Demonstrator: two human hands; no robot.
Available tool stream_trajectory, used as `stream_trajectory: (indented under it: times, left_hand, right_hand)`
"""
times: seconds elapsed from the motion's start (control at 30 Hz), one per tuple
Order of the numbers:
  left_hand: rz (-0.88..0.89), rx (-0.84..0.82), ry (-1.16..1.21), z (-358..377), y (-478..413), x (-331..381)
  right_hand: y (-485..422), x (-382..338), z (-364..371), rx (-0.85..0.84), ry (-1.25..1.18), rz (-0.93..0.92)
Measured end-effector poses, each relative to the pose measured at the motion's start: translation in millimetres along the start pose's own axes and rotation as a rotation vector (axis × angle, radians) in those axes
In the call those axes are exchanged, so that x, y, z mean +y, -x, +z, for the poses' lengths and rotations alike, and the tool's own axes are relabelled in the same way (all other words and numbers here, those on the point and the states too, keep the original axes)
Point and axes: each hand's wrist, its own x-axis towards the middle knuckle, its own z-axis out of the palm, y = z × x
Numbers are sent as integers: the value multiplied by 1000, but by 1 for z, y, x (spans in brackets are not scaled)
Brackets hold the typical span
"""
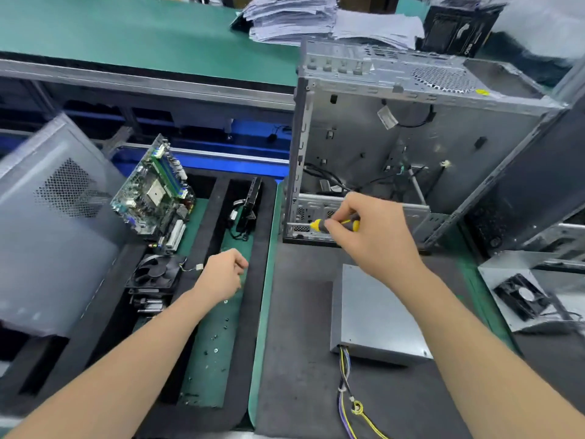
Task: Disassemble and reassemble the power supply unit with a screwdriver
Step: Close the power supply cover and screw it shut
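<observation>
The grey metal power supply unit lies flat on the dark mat, its coloured cable bundle trailing toward me. Behind it stands the open, gutted computer case. My right hand grips a yellow-and-black screwdriver held sideways in front of the case's lower edge, tip hidden. My left hand hovers over the green tray strip where several small screws lie; its fingers are pinched together, and whether they hold a screw I cannot tell.
A motherboard leans upright in the black foam tray, with a fan below it. A grey side panel stands at the left. Another fan on a metal plate is at the right. Paper stacks sit far back.
</observation>
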Motion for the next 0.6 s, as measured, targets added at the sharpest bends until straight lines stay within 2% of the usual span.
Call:
stream_trajectory:
  times: [0.13,0.2,0.37,0.47,0.6]
  left_hand:
    - [-53,-92,-318,8,7,-39]
    - [-85,-111,-399,14,9,-53]
    - [-97,37,-302,34,8,-71]
    - [-118,119,-289,42,1,-71]
    - [-141,113,-249,48,-11,-79]
  right_hand:
    - [23,-7,89,-69,-83,106]
    - [39,-2,127,-76,-89,187]
    - [66,11,183,-92,-99,424]
    - [67,15,194,-88,-88,423]
    - [63,18,198,-90,-55,414]
